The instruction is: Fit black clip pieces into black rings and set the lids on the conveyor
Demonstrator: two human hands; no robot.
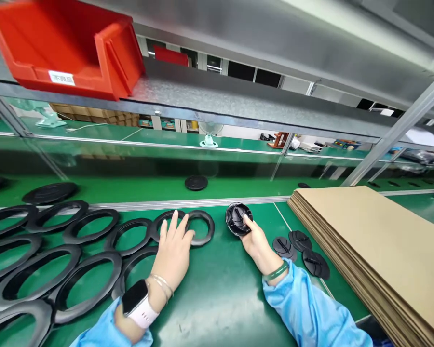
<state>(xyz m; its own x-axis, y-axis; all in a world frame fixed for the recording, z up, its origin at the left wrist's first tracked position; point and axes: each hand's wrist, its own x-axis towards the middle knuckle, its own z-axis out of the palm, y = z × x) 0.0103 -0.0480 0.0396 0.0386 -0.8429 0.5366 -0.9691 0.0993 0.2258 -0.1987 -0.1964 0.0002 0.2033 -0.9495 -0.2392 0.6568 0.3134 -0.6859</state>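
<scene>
A worker's left hand (174, 250) lay flat, fingers spread, on a black ring (199, 226) on the green bench (217, 289), while the right hand (256, 241) gripped a black round cap (237, 218) just beside it. A red bin (65, 46) overhead carried a white label (61, 77), its writing too small to read.

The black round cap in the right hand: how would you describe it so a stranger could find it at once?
Start at the stack of brown cardboard sheets on the right of the green table. Just left of its near corner, the right hand holds a glossy black round cap. Unlike the three similar caps lying flat nearby, it is lifted and tilted on edge.
</scene>
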